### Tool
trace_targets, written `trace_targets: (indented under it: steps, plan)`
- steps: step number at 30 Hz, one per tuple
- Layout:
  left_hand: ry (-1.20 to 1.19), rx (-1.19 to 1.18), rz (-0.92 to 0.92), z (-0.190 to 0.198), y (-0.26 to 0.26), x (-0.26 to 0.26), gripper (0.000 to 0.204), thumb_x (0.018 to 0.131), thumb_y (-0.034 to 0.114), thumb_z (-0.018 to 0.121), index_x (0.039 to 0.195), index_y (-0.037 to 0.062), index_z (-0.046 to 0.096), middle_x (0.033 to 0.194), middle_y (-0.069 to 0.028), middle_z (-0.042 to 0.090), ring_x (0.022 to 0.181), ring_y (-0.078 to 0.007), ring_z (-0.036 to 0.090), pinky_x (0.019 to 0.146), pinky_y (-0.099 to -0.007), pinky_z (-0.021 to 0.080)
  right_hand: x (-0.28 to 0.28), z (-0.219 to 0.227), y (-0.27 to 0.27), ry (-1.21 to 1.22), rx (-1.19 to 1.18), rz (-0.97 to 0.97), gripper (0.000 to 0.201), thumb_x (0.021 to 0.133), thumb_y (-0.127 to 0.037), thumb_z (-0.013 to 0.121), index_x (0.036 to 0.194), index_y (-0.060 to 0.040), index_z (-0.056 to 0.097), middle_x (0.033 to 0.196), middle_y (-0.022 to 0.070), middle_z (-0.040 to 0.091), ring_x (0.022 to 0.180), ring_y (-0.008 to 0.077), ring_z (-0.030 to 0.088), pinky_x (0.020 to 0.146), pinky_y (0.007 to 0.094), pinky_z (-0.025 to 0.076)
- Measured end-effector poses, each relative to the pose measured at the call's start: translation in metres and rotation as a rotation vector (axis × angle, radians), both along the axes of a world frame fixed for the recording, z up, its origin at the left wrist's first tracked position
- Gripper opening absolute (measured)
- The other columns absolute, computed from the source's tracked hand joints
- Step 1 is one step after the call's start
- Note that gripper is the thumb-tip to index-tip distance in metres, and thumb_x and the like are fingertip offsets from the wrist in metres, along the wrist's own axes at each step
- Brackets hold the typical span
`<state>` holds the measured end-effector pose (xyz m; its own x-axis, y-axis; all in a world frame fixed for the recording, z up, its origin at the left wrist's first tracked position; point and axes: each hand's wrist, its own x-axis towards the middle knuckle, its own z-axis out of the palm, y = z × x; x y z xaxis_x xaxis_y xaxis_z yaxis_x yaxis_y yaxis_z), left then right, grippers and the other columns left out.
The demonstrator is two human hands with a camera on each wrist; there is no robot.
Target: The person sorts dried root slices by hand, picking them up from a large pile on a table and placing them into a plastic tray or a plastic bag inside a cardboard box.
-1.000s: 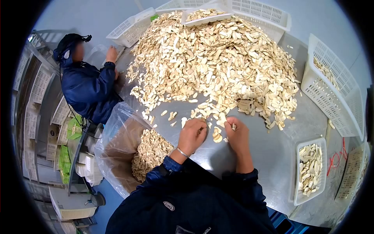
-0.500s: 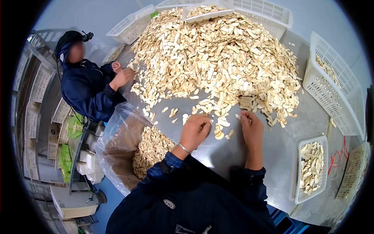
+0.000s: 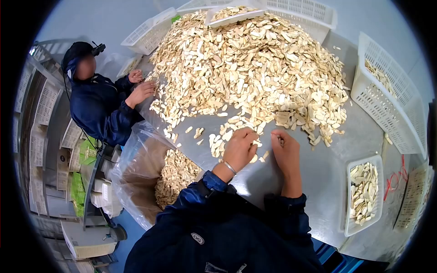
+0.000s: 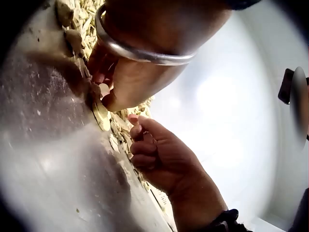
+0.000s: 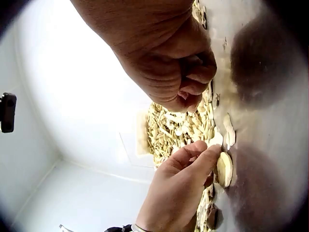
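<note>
Cream slice (image 5: 216, 139) between fingers (image 5: 187, 152) of left hand (image 5: 175, 187)

One counter (image 3: 323, 191) here, and on it one huge heap (image 3: 255, 73) of slices, far too many to count! Two people: the wearer plus one person (image 3: 98, 107) off to the left. Two grips up front, one left grip (image 3: 241, 148), one right grip (image 3: 286, 152), and one bracelet (image 3: 231, 168). Baskets (image 3: 387, 100), at least four! Trays (image 3: 364, 228), three in sight. One clear bag (image 3: 129, 159), its slices beyond counting too!
</note>
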<state>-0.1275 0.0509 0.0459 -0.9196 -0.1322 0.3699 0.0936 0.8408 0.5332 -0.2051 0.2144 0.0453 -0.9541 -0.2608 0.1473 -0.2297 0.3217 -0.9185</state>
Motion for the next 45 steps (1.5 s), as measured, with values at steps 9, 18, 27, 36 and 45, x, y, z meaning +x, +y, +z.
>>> trace_targets:
  steps: [9, 18, 27, 36, 45]
  plan:
    - [0.027, 0.029, 0.005, 0.002, -0.002, 0.002, 0.010, 0.081, 0.007, 0.072, 0.087, 0.0069, 0.064, 0.093, -0.0085, 0.065, 0.090, -0.0313, 0.063, 0.075, -0.0408, 0.053, 0.001, 0.006, -0.002, -0.014, 0.045, 0.013, 0.022, 0.092, -0.020, 0.067, 0.104, -0.0023, 0.073, 0.074, 0.0143, 0.069, 0.062, 0.0220, 0.064, 0.063, 0.0339, 0.050]
    - [0.020, 0.151, 0.014, 0.007, -0.003, 0.005, 0.007, 0.083, 0.006, 0.070, 0.085, 0.0066, 0.063, 0.086, -0.0091, 0.063, 0.078, -0.0313, 0.063, 0.067, -0.0394, 0.051, 0.004, -0.004, -0.005, 0.075, -0.001, 0.069, 0.019, 0.091, -0.017, 0.068, 0.103, -0.0023, 0.072, 0.082, 0.0174, 0.072, 0.071, 0.0287, 0.071, 0.066, 0.0350, 0.053]
    - [-0.106, 0.325, 0.057, 0.003, -0.004, 0.008, 0.013, 0.084, 0.006, 0.070, 0.097, 0.0061, 0.067, 0.091, -0.0077, 0.066, 0.085, -0.0275, 0.065, 0.071, -0.0368, 0.052, 0.005, -0.003, -0.005, 0.144, -0.015, 0.149, 0.017, 0.092, -0.016, 0.066, 0.102, -0.0034, 0.071, 0.093, 0.0184, 0.073, 0.085, 0.0340, 0.071, 0.075, 0.0376, 0.055]
    - [0.000, 0.304, -0.021, 0.020, -0.009, 0.009, 0.026, 0.090, 0.009, 0.072, 0.115, 0.0052, 0.065, 0.094, -0.0054, 0.065, 0.085, -0.0137, 0.062, 0.068, -0.0233, 0.050, 0.014, 0.010, -0.010, -0.004, -0.168, 0.306, 0.022, 0.094, -0.018, 0.065, 0.109, -0.0024, 0.071, 0.091, 0.0182, 0.073, 0.081, 0.0294, 0.071, 0.073, 0.0353, 0.054]
    - [-0.208, 1.602, 0.021, 0.008, -0.017, 0.007, 0.032, 0.098, 0.004, 0.065, 0.129, 0.0014, 0.058, 0.101, -0.0028, 0.066, 0.087, -0.0105, 0.066, 0.078, -0.0206, 0.057, 0.026, 0.030, -0.025, 0.093, -0.226, 0.179, 0.021, 0.092, -0.016, 0.066, 0.108, -0.0035, 0.071, 0.091, 0.0162, 0.073, 0.084, 0.0309, 0.072, 0.074, 0.0365, 0.054]
